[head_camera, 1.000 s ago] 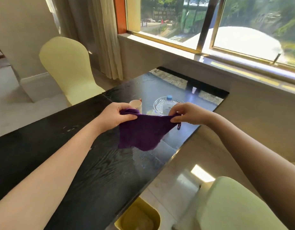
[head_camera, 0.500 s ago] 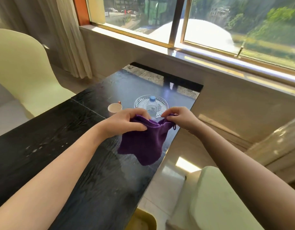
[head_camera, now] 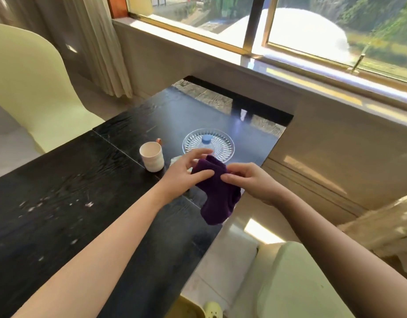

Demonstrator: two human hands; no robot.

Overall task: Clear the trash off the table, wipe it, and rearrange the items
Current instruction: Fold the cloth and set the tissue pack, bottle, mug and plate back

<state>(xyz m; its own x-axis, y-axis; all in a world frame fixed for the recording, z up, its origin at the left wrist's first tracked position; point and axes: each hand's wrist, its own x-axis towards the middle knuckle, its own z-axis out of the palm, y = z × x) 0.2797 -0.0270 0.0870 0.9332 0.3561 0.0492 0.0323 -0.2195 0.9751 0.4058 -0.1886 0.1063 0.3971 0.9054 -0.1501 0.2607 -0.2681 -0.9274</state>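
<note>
Right hand [head_camera: 248, 182] pinches the bunched purple cloth [head_camera: 218, 198] over the surface [head_camera: 60, 203] edge. Left hand [head_camera: 186, 172], fingers extended, touches the cloth's left side, apparently without gripping. Beyond the left hand: cup [head_camera: 151, 157]. Farther: bottle [head_camera: 206, 139] on glass plate [head_camera: 228, 144].

We see only the blue cap of the bottle [head_camera: 206, 139], rest behind left hand [head_camera: 183, 174] and cloth [head_camera: 218, 200]; yellow bin [head_camera: 186, 310] cut off at bottom edge.

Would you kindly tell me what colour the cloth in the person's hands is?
The cloth is plain dark purple, shown best in the head view.
</note>
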